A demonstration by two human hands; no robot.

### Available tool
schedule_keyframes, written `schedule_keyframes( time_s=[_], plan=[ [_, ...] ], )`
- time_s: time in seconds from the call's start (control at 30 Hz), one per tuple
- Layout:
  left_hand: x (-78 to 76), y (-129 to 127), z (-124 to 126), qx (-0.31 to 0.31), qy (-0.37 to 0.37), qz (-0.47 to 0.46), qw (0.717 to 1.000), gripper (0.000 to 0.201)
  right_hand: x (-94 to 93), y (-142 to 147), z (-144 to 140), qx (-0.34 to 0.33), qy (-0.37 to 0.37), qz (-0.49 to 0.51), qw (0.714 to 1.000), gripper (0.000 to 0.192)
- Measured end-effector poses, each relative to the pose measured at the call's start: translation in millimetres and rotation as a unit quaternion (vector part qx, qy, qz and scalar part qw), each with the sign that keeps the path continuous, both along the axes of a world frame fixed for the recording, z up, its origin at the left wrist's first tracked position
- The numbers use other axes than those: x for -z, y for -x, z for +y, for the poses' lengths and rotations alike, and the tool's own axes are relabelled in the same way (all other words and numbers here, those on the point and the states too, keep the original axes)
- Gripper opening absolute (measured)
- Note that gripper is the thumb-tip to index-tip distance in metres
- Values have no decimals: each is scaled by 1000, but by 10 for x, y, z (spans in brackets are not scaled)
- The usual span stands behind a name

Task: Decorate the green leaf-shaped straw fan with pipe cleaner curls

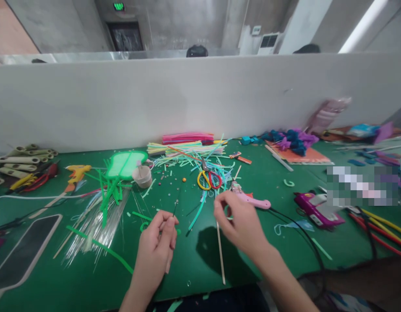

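My left hand (158,240) is pinching a thin dark wire (175,209) between thumb and fingertips, and it pokes up and slightly right out of the pinch. My right hand (241,223) hangs a bit to the right of it, fingers loosely curled with nothing in them as far as I can see. A wooden stick (220,251) lies under that hand, and the pink glue gun (250,199) sits just beyond its knuckles. The wire's tip is too thin to make out properly, and my right palm is turned away.

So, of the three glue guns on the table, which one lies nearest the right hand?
The pale pink glue gun, just beyond the right hand. The purple one lies farther right; the yellow one sits far left.
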State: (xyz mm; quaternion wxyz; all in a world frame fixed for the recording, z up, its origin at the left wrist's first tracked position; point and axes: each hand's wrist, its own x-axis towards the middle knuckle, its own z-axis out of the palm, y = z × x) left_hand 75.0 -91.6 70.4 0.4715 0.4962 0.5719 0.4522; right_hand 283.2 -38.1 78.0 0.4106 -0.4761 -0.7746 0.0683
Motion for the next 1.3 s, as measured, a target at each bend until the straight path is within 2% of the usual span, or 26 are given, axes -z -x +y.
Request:
schedule_keyframes(
  time_s=[0.1, 0.2, 0.27, 0.3, 0.37, 0.43, 0.53, 0.63, 0.73, 0.8, 0.9, 1.0, 1.3],
  plan=[
    [-77, -57, 14, 16, -2, -23, 1000, 30, 53, 230, -90, -44, 76, -9, 996, 21],
    [-73, -85, 6, 20, 8, -54, 998, 31, 65, 353, -99, -83, 123, -8, 989, 31],
    [-51, -94, -3, 24, 15, -69, 997, 30, 37, 373, -94, -112, 149, 34, 982, 34],
    [-42, -101, -8, 30, 17, -75, 997, 30, 15, 376, -95, -130, 159, 70, 976, 29],
    [-30, -126, -22, 45, 14, -83, 995, 30, -33, 386, -108, -158, 179, 155, 959, 15],
    [-28, -164, -42, 60, 8, -89, 994, 29, -76, 414, -130, -168, 212, 234, 934, 24],
    [-30, -202, -66, 79, -1, -85, 993, 31, -114, 474, -162, -175, 274, 312, 893, 15],
    [-34, -167, -54, 50, -55, 8, 997, 30, -130, 507, -180, -179, 293, 345, 874, 18],
    [-68, -72, -11, -50, -136, 131, 981, 26, -151, 502, -199, -171, 264, 339, 887, 19],
    [-112, -17, 20, -89, -173, 159, 968, 21, -166, 496, -225, -173, 264, 321, 893, 20],
    [-182, 12, 60, -74, -198, 153, 965, 15, -170, 511, -277, -186, 276, 288, 898, 23],
    [-210, -4, 83, -50, -193, 133, 971, 13, -155, 543, -318, -180, 258, 263, 912, 22],
    [-159, 41, 102, -32, -175, 114, 977, 12, -119, 552, -342, -153, 200, 181, 951, 22]
  ],
)
